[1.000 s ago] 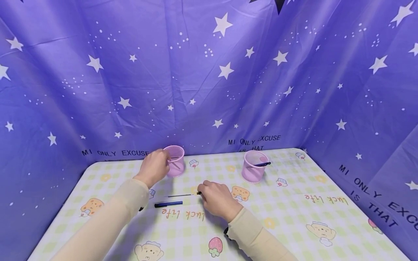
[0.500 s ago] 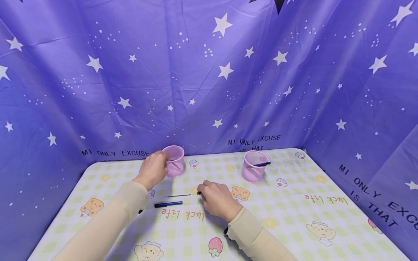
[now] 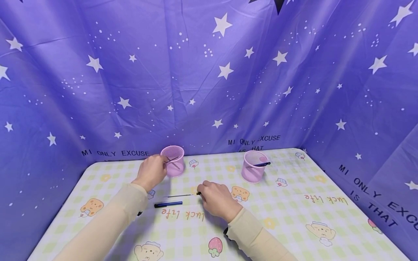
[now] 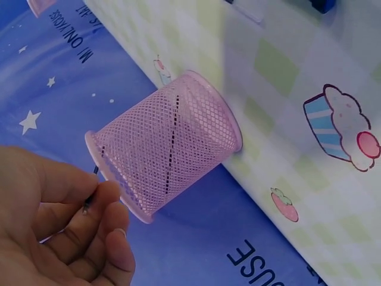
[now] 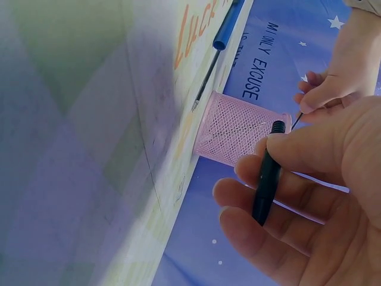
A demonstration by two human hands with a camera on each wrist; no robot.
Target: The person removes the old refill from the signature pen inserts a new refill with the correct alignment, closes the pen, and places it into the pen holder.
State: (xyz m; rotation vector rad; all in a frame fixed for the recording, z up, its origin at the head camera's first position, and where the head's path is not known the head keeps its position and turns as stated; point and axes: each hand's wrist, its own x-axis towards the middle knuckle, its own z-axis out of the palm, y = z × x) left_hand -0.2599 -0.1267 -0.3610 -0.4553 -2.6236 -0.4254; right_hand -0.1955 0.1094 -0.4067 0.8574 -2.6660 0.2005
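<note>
At the left pink mesh pen cup (image 3: 176, 170), my left hand (image 3: 151, 172) pinches a thin dark pen refill (image 4: 90, 199) between thumb and fingers. The refill slants across the cup's mouth, its metal tip by the fingers. Another dark thin stick (image 4: 172, 143) leans inside that cup. Nearer the table's middle, my right hand (image 3: 215, 199) holds a short black pen piece with a threaded end (image 5: 269, 179). To its left on the cloth lie another refill (image 3: 180, 196) and a blue pen barrel with a dark end (image 3: 168, 204).
A second pink mesh cup (image 3: 252, 175) stands at the back right, with a dark blue pen piece (image 3: 262, 164) jutting over its rim. The checked tablecloth (image 3: 287, 235) has printed cartoons. A purple star curtain (image 3: 196, 72) hangs behind the table.
My left hand has drawn slightly back and down from the left cup's mouth, so more of the rim and the pinched refill shows. The right hand has stayed put.
</note>
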